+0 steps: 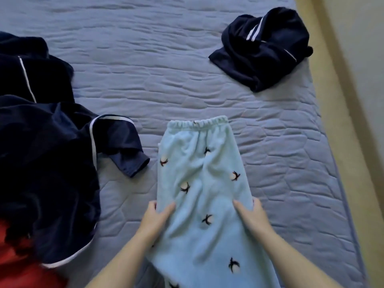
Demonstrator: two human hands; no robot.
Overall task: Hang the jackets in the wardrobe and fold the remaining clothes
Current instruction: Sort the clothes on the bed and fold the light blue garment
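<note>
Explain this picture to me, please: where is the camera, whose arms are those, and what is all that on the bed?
No machine here: these are a person's two bare hands, filmed by one camera worn on the head, looking down. The left hand and right hand each pinch a side edge of pale blue trousers with a bird print, spread on a blue quilted bed, waistband farthest away. A heap of dark navy clothes lies to the left, a smaller navy bundle far right, red cloth in the near left corner.
</note>
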